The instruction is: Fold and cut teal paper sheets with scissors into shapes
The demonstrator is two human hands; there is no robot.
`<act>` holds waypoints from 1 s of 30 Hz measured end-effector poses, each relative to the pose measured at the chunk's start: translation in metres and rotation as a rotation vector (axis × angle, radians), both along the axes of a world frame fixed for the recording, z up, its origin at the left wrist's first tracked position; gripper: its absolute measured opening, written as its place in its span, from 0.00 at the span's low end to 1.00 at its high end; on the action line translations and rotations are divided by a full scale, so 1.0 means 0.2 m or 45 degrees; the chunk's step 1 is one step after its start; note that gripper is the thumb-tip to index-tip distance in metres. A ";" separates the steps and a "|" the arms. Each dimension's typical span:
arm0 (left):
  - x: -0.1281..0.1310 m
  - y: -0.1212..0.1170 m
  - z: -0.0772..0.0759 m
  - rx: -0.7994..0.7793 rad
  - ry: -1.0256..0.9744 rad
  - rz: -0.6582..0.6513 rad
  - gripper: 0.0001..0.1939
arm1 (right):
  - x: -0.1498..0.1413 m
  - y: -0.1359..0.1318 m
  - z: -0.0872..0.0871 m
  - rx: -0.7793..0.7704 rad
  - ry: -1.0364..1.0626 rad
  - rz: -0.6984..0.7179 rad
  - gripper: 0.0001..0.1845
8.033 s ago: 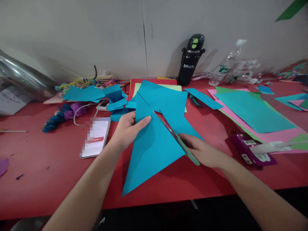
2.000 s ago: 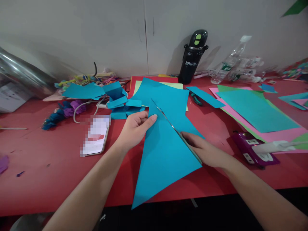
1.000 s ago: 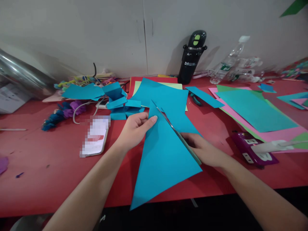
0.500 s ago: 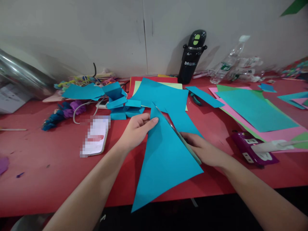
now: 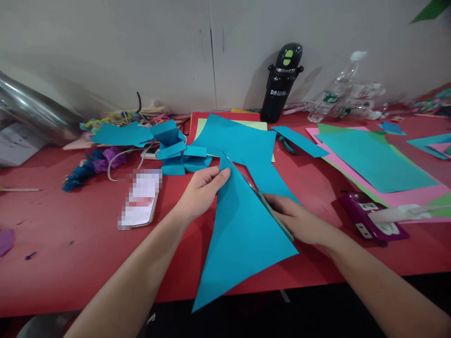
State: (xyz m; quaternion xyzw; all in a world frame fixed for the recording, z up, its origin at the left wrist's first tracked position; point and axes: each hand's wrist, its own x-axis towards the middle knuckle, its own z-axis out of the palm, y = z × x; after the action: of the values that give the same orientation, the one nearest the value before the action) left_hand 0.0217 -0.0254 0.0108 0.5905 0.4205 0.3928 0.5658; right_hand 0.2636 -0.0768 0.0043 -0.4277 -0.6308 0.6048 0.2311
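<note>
My left hand (image 5: 200, 190) pinches the top corner of a large blue paper triangle (image 5: 243, 234), thumb on top. My right hand (image 5: 298, 219) is closed on green-handled scissors (image 5: 262, 199), whose blades run up along the triangle's right edge toward its tip. Behind the blades lies the rest of the blue sheet (image 5: 246, 145), flat on the red table (image 5: 70, 234). The triangle's lower point hangs past the table's front edge.
A phone (image 5: 141, 199) lies left of my left hand. Blue paper scraps (image 5: 169, 143) and a white cable sit behind it. A black bottle (image 5: 282, 84) and clear plastic bottles (image 5: 348, 101) stand at the wall. Teal and pink sheets (image 5: 373, 162) and a purple tool (image 5: 373, 220) lie right.
The scissors have worked up the cut to the triangle's tip. The triangle has swung slightly right, away from the rest of the sheet. Both hands stay on their holds.
</note>
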 end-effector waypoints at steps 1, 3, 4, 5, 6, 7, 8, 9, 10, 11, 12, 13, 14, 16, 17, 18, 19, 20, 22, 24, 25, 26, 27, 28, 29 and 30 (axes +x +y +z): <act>0.00 0.00 0.00 0.010 0.012 -0.009 0.23 | 0.00 0.00 0.00 -0.006 -0.002 -0.003 0.16; 0.00 0.00 0.00 0.025 0.030 -0.019 0.23 | 0.00 0.00 0.00 -0.002 0.002 -0.003 0.16; 0.00 0.00 0.00 0.030 0.035 -0.025 0.23 | 0.00 0.00 0.00 0.007 0.004 -0.004 0.16; 0.00 0.00 0.00 0.037 0.041 -0.026 0.24 | 0.00 0.00 0.00 0.019 0.002 -0.004 0.16; -0.01 0.00 0.00 0.046 0.047 -0.025 0.24 | 0.00 0.00 0.00 0.032 -0.004 -0.007 0.17; -0.01 0.00 0.00 0.054 0.051 -0.025 0.24 | 0.00 0.00 -0.01 0.046 -0.012 -0.011 0.17; -0.01 0.00 0.00 0.059 0.052 -0.027 0.24 | 0.00 0.00 -0.01 0.057 -0.020 -0.014 0.18; -0.01 0.00 0.00 0.059 0.047 -0.031 0.24 | 0.00 0.00 -0.01 0.065 -0.025 -0.015 0.18; -0.01 0.00 0.00 0.053 0.039 -0.038 0.24 | 0.00 0.01 -0.01 0.070 -0.025 -0.014 0.19; -0.01 0.00 0.00 0.044 0.029 -0.046 0.23 | 0.00 0.01 -0.02 0.074 -0.021 -0.013 0.19; -0.01 0.00 0.00 0.035 0.019 -0.053 0.23 | 0.00 0.01 -0.02 0.077 -0.016 -0.010 0.19; -0.01 0.00 0.00 0.028 0.011 -0.058 0.23 | 0.00 0.01 -0.02 0.079 -0.012 -0.008 0.19; -0.01 0.00 0.00 0.023 0.004 -0.061 0.23 | 0.00 0.01 -0.02 0.080 -0.010 -0.007 0.19; -0.01 0.00 0.00 0.011 -0.008 -0.067 0.23 | -0.01 0.01 -0.02 0.076 -0.010 -0.013 0.19; -0.01 0.00 0.00 0.005 -0.015 -0.067 0.23 | -0.01 0.01 -0.02 0.073 -0.009 -0.019 0.19; -0.01 0.00 0.00 -0.003 -0.022 -0.064 0.23 | -0.01 0.01 -0.02 0.069 -0.009 -0.025 0.19; -0.01 0.00 0.00 -0.011 -0.030 -0.056 0.23 | -0.01 0.00 -0.02 0.066 -0.012 -0.030 0.18; -0.01 0.00 0.01 -0.019 -0.037 -0.050 0.23 | 0.00 0.00 -0.02 0.064 -0.019 -0.035 0.18; -0.01 0.00 0.01 -0.030 -0.048 -0.044 0.23 | 0.01 0.00 -0.02 0.054 -0.040 -0.046 0.17; 0.00 -0.01 0.02 -0.031 -0.053 -0.041 0.24 | 0.02 0.00 -0.02 0.033 -0.044 -0.057 0.17; 0.00 -0.01 0.02 -0.031 -0.057 -0.034 0.24 | 0.02 0.00 -0.02 0.021 -0.036 -0.059 0.17; 0.00 -0.01 0.02 -0.035 -0.063 -0.025 0.23 | 0.03 0.00 -0.02 0.013 -0.024 -0.057 0.17; 0.00 -0.01 0.02 -0.045 -0.075 -0.015 0.23 | 0.03 0.00 -0.02 0.009 -0.014 -0.050 0.17; 0.00 -0.01 0.01 -0.060 -0.090 -0.007 0.23 | 0.03 0.00 -0.02 0.011 -0.008 -0.043 0.17; 0.00 -0.01 0.01 -0.076 -0.106 -0.001 0.22 | 0.03 0.01 -0.02 0.016 -0.007 -0.036 0.17; 0.00 0.00 0.01 -0.090 -0.120 0.007 0.21 | 0.02 0.01 -0.02 0.024 -0.010 -0.029 0.16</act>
State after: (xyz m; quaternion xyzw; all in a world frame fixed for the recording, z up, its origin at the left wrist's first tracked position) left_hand 0.0211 -0.0262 0.0130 0.5500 0.4086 0.4067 0.6043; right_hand 0.2683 -0.0755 0.0004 -0.4348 -0.6324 0.5947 0.2394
